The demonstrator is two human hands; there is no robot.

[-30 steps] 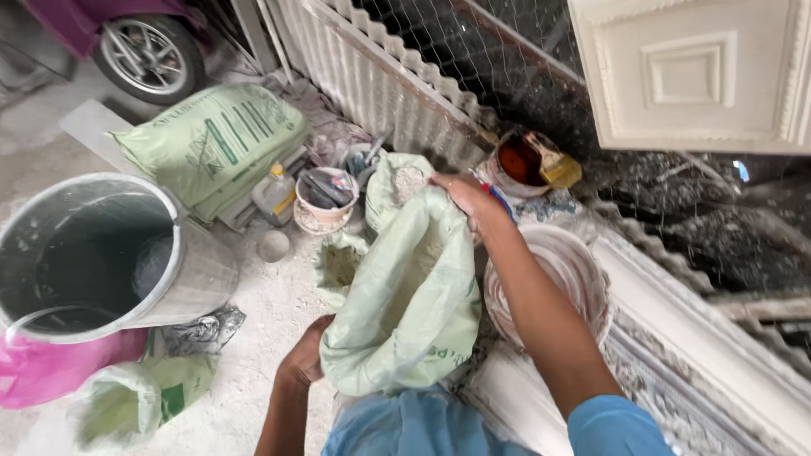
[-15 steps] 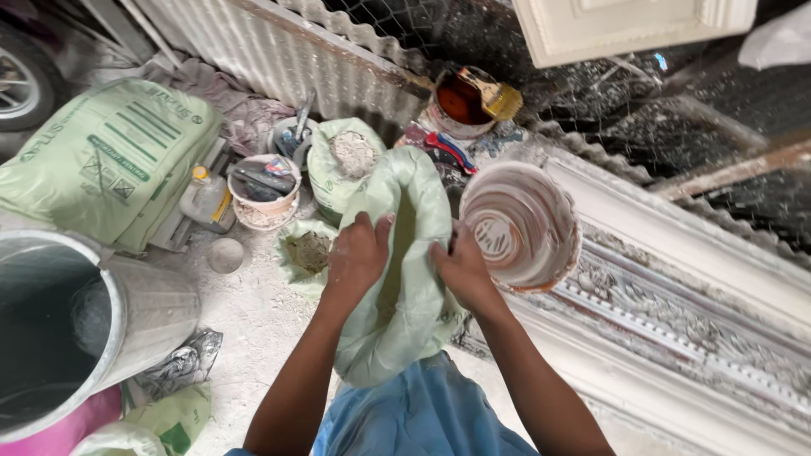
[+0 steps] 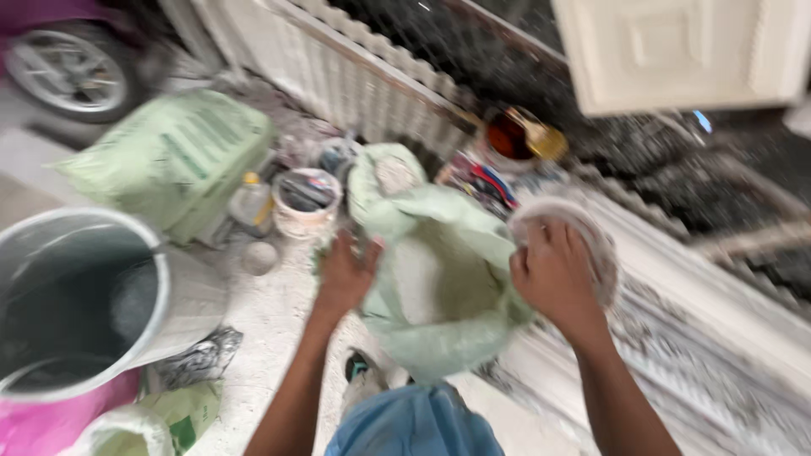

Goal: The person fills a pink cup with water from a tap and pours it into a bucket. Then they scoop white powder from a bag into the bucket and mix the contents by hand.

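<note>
Fingers of the left hand [image 3: 345,274] curl over the near-left edge of the pale green sack's [image 3: 439,287] mouth, pinching the fabric. To open it well, I judge both hands should pull the rim apart evenly and keep it upright so no powder spills. The right hand [image 3: 553,274] grips the opposite rim, fingers closed on it, a whitish bowl [image 3: 596,245] just beyond its knuckles. Left of the left fingers stand a small tub [image 3: 306,201] and a big grey bucket [image 3: 182,304], on dusty white ground beside moulded panels.
</note>
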